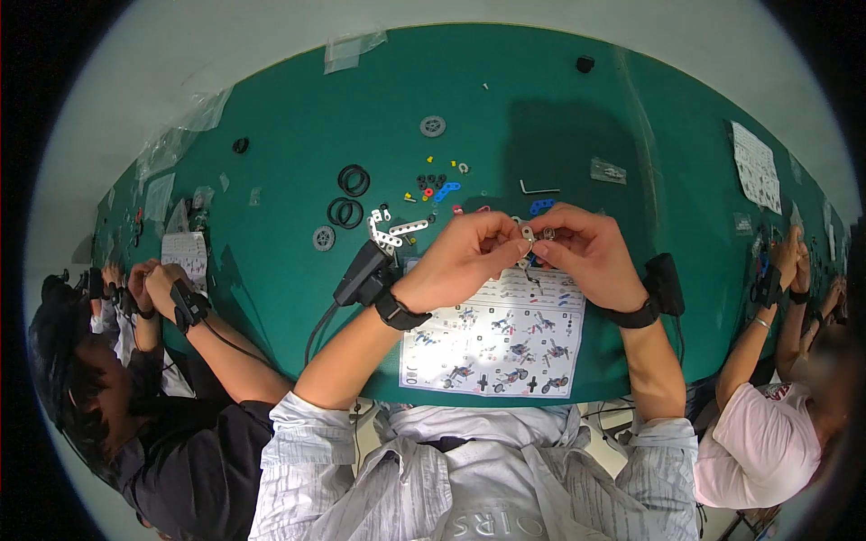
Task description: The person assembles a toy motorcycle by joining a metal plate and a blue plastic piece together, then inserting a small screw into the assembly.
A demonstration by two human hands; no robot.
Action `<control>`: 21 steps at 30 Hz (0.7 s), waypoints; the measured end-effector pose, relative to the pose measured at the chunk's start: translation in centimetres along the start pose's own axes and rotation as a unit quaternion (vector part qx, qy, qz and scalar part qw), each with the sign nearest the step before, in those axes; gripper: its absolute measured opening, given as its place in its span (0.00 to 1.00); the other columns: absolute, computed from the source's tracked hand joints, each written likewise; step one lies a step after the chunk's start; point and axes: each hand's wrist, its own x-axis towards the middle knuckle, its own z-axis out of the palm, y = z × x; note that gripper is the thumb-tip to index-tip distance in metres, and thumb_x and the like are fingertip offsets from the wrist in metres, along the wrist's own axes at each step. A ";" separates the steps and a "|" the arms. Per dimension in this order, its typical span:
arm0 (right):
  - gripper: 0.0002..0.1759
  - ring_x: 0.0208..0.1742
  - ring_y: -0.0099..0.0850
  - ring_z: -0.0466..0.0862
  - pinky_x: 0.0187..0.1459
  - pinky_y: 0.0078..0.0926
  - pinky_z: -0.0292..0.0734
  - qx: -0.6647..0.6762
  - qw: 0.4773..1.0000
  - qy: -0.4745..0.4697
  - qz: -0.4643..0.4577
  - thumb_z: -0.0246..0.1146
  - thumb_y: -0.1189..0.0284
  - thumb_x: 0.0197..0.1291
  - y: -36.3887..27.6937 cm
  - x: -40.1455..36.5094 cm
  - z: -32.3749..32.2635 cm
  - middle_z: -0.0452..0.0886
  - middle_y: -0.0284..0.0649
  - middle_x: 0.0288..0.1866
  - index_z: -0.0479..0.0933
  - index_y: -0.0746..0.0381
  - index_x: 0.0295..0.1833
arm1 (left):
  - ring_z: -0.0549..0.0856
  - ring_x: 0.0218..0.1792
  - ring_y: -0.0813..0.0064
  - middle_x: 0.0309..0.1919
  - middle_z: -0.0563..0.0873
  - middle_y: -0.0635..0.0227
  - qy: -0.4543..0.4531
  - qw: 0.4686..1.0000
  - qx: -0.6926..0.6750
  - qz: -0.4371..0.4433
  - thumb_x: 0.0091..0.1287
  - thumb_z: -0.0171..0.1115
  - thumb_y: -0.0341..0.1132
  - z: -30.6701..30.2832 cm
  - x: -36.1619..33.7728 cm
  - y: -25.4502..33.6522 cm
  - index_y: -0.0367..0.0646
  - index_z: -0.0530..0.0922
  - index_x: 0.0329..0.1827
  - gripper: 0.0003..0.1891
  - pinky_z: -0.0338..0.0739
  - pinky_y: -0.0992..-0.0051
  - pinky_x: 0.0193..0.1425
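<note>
My left hand (467, 257) and my right hand (585, 248) meet above the top of a printed instruction sheet (492, 347). Between their pinched fingertips is a small assembly of metal parts (528, 245), partly hidden by the fingers. Just behind the hands lie a blue perforated piece (541, 206) and an L-shaped hex key (539, 190). White perforated strips (409, 228) rest to the left of my left hand. Farther back is another blue piece (447, 191), beside small black, red and yellow parts.
Black rubber rings (344, 213) and grey wheels (324, 238) lie at the left, another wheel (433, 126) farther back. A small clear bag (608, 170) is at the right. Co-workers sit on both sides, their hands (162, 287) at the green table (379, 99).
</note>
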 end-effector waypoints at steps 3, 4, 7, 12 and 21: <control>0.11 0.45 0.18 0.81 0.43 0.16 0.78 -0.032 0.999 -0.020 -0.029 0.65 0.81 0.68 0.2 -0.1 -0.3 0.82 0.34 0.44 0.82 0.68 0.55 | 0.75 0.30 0.89 0.30 0.79 0.77 -0.007 1.000 0.026 -0.009 0.76 0.62 0.32 -0.1 -0.2 0.5 0.36 0.80 0.44 0.07 0.68 0.82 0.32; 0.11 0.44 0.18 0.80 0.42 0.16 0.76 -0.047 0.998 -0.026 -0.040 0.65 0.81 0.68 0.2 -0.1 -0.4 0.81 0.34 0.44 0.82 0.68 0.54 | 0.75 0.30 0.89 0.30 0.79 0.78 -0.008 0.999 0.036 -0.012 0.76 0.62 0.32 -0.1 -0.2 0.7 0.35 0.80 0.43 0.07 0.68 0.82 0.32; 0.10 0.40 0.18 0.79 0.39 0.17 0.73 -0.131 0.989 -0.028 -0.059 0.65 0.81 0.67 -0.7 -0.1 -0.6 0.81 0.35 0.41 0.83 0.66 0.53 | 0.74 0.30 0.90 0.31 0.79 0.78 -0.001 1.000 0.018 0.014 0.76 0.62 0.31 0.2 -0.2 0.0 0.35 0.80 0.44 0.07 0.67 0.82 0.32; 0.11 0.39 0.24 0.81 0.39 0.21 0.74 -0.176 0.980 -0.030 -0.091 0.66 0.82 0.64 -0.9 -0.1 -0.5 0.82 0.39 0.41 0.84 0.66 0.52 | 0.74 0.31 0.90 0.31 0.80 0.78 -0.005 0.999 0.039 0.006 0.76 0.62 0.31 0.2 -0.4 0.1 0.35 0.81 0.45 0.07 0.67 0.83 0.32; 0.11 0.38 0.25 0.82 0.38 0.22 0.77 -0.173 0.980 0.024 -0.094 0.66 0.83 0.63 -0.1 -0.1 -0.1 0.83 0.40 0.42 0.84 0.68 0.51 | 0.79 0.30 0.86 0.32 0.82 0.74 0.022 1.000 0.005 -0.010 0.75 0.64 0.32 0.6 -0.4 0.8 0.35 0.81 0.44 0.07 0.73 0.82 0.34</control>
